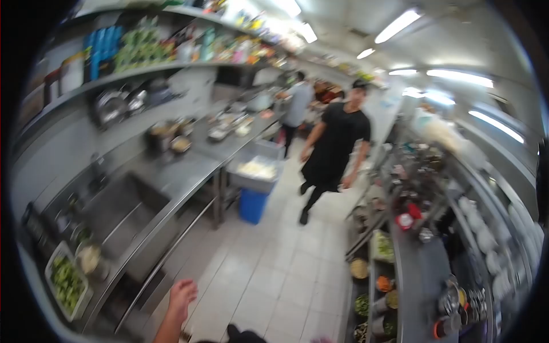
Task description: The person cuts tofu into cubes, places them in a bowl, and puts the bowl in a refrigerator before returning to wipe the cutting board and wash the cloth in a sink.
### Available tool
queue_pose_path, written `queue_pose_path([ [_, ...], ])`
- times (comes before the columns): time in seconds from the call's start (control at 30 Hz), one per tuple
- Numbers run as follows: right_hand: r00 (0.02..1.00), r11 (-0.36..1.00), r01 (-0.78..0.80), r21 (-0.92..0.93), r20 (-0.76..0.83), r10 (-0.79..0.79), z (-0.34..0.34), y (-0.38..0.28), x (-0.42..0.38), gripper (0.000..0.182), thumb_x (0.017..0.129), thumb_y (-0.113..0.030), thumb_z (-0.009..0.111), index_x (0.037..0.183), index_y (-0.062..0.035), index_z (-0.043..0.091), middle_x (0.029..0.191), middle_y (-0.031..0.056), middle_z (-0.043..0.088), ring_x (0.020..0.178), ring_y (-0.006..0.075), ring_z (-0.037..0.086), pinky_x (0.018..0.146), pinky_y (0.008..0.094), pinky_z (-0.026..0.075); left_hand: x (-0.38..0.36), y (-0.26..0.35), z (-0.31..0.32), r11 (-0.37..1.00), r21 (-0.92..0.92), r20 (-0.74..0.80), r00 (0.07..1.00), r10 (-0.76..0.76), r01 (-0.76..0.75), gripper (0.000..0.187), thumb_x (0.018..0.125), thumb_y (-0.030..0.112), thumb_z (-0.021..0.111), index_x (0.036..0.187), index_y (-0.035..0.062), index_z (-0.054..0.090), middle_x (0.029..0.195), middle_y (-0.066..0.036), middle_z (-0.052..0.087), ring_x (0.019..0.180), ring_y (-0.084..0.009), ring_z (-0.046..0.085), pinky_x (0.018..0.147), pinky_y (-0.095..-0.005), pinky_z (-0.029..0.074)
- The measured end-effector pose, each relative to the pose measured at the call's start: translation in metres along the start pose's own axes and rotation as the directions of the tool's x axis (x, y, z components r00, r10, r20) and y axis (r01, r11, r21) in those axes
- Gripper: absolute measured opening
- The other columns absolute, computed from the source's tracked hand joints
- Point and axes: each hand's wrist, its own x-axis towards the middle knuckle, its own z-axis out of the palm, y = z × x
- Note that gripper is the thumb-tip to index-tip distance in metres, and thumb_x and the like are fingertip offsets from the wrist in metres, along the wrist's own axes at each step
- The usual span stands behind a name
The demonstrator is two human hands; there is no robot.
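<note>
Low in the view, my left hand hangs over the tiled floor beside the steel counter. Its fingers are loosely bent and a little blurred, and I see nothing held in them. Nearest to it is the counter's lower rail. My right hand is not in view; a small pinkish-purple patch shows at the bottom edge, too little to make out. On the counter's near end sits a white tray of chopped greens, next to a container with pale food and a sink.
A person in black stands in the aisle, facing me; another person stands farther back. A grey tub rests on a blue bin beside the counter. Food containers line the right-hand station. Shelves run above the left counter.
</note>
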Motion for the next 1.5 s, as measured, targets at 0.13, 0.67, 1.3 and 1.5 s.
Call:
queue_pose_path([
  [0.13,0.915,0.583,-0.019,-0.813,0.221,0.338,0.305,0.019,0.216,0.031,0.093,-0.014,0.067,0.121,-0.0010,0.065,0.117,0.0120,0.070,0.105,0.0255,0.068,0.095,0.0354,0.056,0.006,0.015,-0.071,0.994,-0.100,-0.188,0.982,0.030,-0.050,0.036,0.097,0.015,0.066,0.132,0.0073,0.059,0.115,-0.009,0.068,0.101,-0.0198,0.065,0.087,-0.0358,0.051],
  [0.67,0.395,0.644,-0.188,-0.741,0.544,0.741,0.880,0.350,0.329,0.070,0.084,-0.015,0.075,0.146,0.0027,0.048,0.142,0.0193,0.061,0.131,0.0341,0.061,0.120,0.0474,0.043,0.218,0.164,-0.271,0.816,-0.447,-0.521,0.848,0.095,-0.366,0.072,0.099,0.015,0.064,0.162,0.0191,0.030,0.140,-0.011,0.059,0.107,-0.0244,0.065,0.090,-0.0405,0.051],
  [1.3,0.401,0.387,-0.241,-0.890,0.272,0.875,1.078,0.385,0.489,0.057,0.087,-0.008,0.078,0.139,-0.0007,0.055,0.123,0.0110,0.069,0.110,0.0231,0.070,0.098,0.0388,0.059,0.724,0.410,-0.608,0.461,0.887,-0.330,0.708,0.624,0.007,0.095,0.085,0.014,0.079,0.162,-0.0011,0.025,0.161,-0.027,0.037,0.152,-0.0392,0.034,0.126,-0.0444,0.028],
  [1.5,0.287,0.208,-0.218,-0.954,0.141,0.948,1.147,0.485,0.504,0.061,0.087,-0.010,0.077,0.143,-0.0024,0.053,0.127,0.0154,0.067,0.115,0.0252,0.069,0.096,0.0400,0.060,0.731,0.361,-0.612,0.486,0.873,-0.394,0.637,0.662,0.035,0.068,0.089,0.008,0.073,0.151,-0.0015,0.046,0.158,-0.023,0.044,0.147,-0.0388,0.042,0.124,-0.0440,0.031],
])
